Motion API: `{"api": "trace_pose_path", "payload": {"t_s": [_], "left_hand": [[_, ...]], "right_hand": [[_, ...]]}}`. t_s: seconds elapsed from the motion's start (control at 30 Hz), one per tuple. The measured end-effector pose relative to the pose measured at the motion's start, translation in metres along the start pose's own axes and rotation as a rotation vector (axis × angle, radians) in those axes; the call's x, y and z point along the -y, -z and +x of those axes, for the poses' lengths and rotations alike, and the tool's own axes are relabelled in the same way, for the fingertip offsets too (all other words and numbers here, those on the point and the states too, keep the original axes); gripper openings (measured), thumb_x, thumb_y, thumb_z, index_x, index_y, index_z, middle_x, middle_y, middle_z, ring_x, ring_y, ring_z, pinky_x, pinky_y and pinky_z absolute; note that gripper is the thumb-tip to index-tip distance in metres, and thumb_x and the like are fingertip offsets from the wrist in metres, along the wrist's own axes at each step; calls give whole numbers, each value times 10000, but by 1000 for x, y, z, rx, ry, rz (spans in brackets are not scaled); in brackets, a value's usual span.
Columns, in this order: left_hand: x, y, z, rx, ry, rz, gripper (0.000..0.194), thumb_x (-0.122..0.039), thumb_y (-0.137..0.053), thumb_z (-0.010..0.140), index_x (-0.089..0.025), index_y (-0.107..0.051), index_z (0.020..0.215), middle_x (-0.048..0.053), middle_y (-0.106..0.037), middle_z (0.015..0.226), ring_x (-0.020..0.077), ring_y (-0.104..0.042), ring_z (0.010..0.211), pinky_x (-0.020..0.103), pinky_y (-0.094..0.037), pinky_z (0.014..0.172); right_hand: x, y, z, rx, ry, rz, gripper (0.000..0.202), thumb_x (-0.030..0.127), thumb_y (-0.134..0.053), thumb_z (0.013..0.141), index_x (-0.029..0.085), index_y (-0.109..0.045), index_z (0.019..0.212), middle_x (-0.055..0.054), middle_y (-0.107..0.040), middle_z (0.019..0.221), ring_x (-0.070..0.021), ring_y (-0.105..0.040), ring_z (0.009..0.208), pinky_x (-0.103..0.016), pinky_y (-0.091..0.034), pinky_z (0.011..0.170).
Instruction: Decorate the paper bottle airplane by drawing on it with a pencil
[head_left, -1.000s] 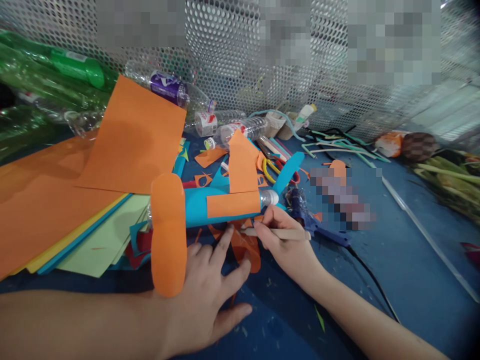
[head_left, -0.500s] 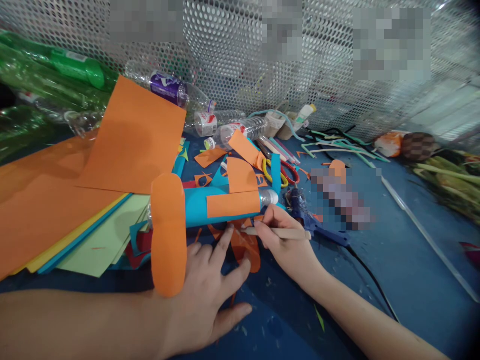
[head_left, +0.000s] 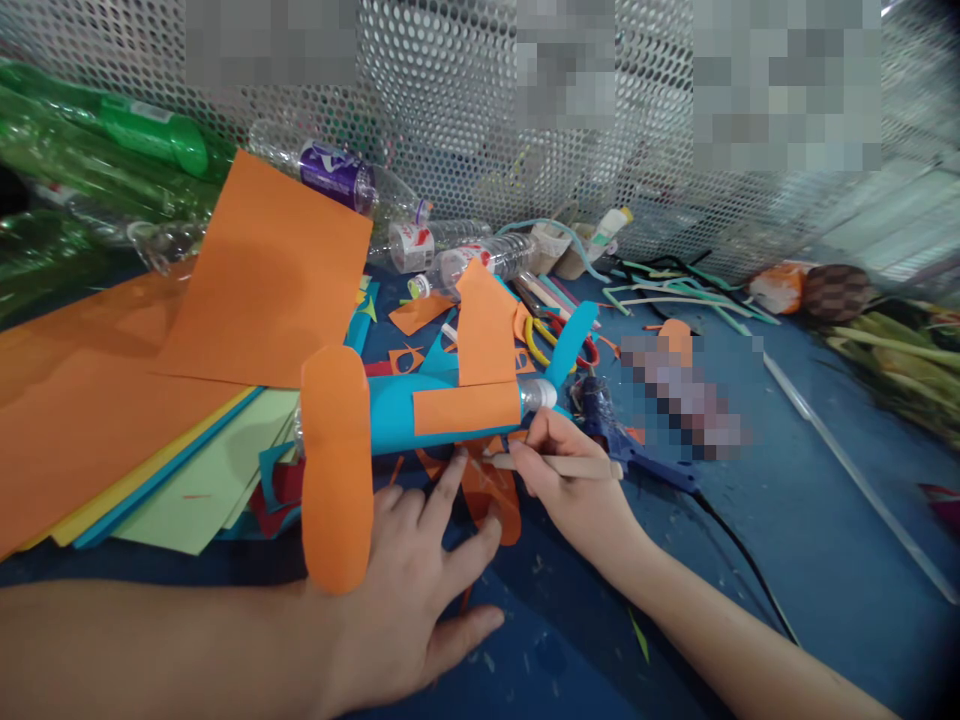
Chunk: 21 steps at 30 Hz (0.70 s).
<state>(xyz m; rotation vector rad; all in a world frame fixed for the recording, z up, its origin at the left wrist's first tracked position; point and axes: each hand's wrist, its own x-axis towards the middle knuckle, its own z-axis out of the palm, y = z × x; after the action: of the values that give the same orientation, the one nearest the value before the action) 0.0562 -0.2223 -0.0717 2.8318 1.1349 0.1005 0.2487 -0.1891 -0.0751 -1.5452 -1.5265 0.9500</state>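
My left hand [head_left: 420, 570] lies flat with its fingers spread, the fingertips resting on a dark-shaded orange paper piece [head_left: 491, 500]. Between the fingers of my right hand [head_left: 562, 480] is a beige pen [head_left: 577, 467], its tip against the same paper. Just beyond both hands lies a plastic bottle wrapped in blue paper [head_left: 391, 412]. Orange paper pieces are fixed to it: a long rounded one [head_left: 337, 470] at its left end, and a flap [head_left: 487, 330] standing up from its side. A blue paper strip [head_left: 574, 342] slants up near the white bottle cap [head_left: 550, 394].
A blue glue gun [head_left: 645, 460] with a black cord lies right of my right hand. Scissors [head_left: 536, 340], paper scraps and straws lie behind. Stacked coloured paper [head_left: 112, 400] fills the left. Plastic bottles [head_left: 480, 262] line the perforated metal barrier [head_left: 450, 100].
The blue strip by the bottle cap has turned from upright to slanting right. The orange flap on the bottle now reaches higher. Both hands and the pen have stayed almost in place.
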Motion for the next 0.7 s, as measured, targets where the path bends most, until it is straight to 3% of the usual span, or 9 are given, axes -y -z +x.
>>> {"api": "trace_pose_path", "payload": {"t_s": [0.7], "left_hand": [[1,1,1,4,-16,-2,476,-573,-359,888,-361,-473,1298,142,-379,1409,260,-567,833,462,-445,745]], "right_hand": [[-2,0,-1,3,16,-14,241,253,-525,826,216,-360,655,69,-390,534,-85,-348,486,-227,-286,474]]}}
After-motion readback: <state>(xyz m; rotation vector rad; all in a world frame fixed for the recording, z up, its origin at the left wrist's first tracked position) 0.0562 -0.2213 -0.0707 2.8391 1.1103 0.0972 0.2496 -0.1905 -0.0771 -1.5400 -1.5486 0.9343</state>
